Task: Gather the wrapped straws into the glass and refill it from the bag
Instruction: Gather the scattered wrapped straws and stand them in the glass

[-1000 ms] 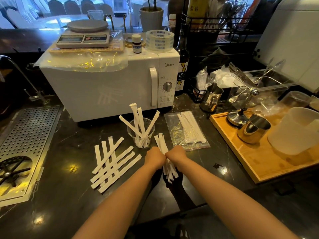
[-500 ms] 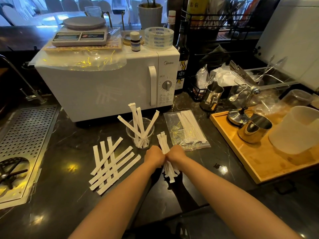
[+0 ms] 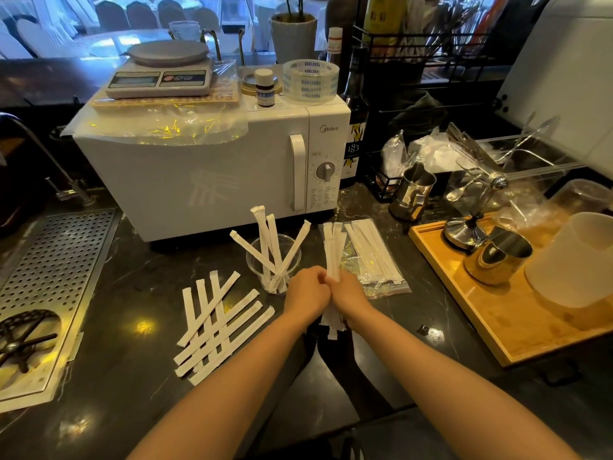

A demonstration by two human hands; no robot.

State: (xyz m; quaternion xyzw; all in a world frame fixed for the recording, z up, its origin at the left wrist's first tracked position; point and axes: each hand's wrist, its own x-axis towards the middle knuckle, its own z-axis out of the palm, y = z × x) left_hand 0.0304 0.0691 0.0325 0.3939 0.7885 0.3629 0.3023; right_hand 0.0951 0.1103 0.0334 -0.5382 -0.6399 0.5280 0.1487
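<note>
A clear glass [image 3: 257,260] stands on the dark counter before the microwave, with several white wrapped straws [image 3: 269,242] leaning in it. My left hand [image 3: 306,290] and my right hand [image 3: 348,292] are pressed together just right of the glass, both closed around an upright bundle of wrapped straws [image 3: 332,252]. The bundle's lower ends stick out under my wrists. Several more loose straws [image 3: 219,322] lie crossed on the counter to the left. A clear zip bag [image 3: 373,257] with straws inside lies flat behind my right hand.
A white microwave [image 3: 212,167] carrying a scale and tape roll stands behind the glass. A wooden tray [image 3: 471,313] with steel cups and a white jug sits at right. A perforated drain grid [image 3: 49,277] lies at left.
Both hands have raised the bundle and turned it more upright; its top now stands higher, in front of the bag. The glass and loose straws have not moved.
</note>
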